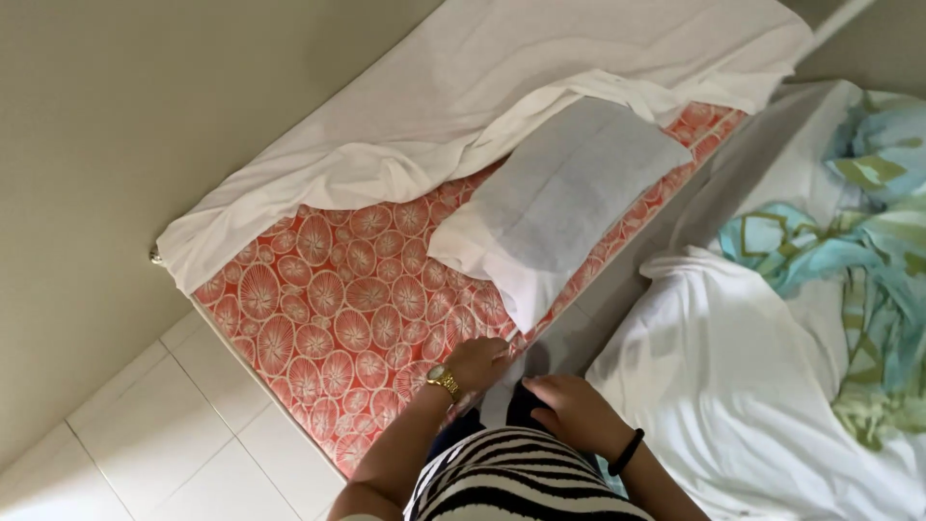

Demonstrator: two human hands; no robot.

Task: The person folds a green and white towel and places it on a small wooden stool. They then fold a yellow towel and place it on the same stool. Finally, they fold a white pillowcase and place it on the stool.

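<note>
Left hand: the left hand (476,363), with a gold watch (443,380) on its wrist, rests at the near edge of the mattress (338,299); its fingers are curled over the edge, seemingly gripping the white fabric there, though the grip itself is hidden.
Right hand: the right hand (569,410), a black band (626,452) on its wrist, lies just beside the left, knuckles up and fingers bent down into the narrow gap between the two beds; I cannot tell what it pinches, if anything.
Sheet: the white sheet (463,106) is bunched at the far side of the mattress, well beyond both hands, and leaves the orange patterned top bare; it looks pulled back rather than spread.
Pillow: a white pillow (559,198) lies slantwise on the bare mattress, ahead of the hands and slightly to the right, its lower corner pointing toward the left hand.
Strip of fabric: a pale strip (502,391) runs down between the two hands, likely the edge of cloth they are working at.
Second bed: to the right of the right hand, a white cover (752,386) lies rumpled, with a blue-green patterned blanket (868,241) heaped farther right.
Floor and wall: white tiles (164,434) lie left of the left arm, below a plain wall (116,145).
Body: a striped top (521,482) shows close under both forearms, so the person stands tight against the bed end.
</note>
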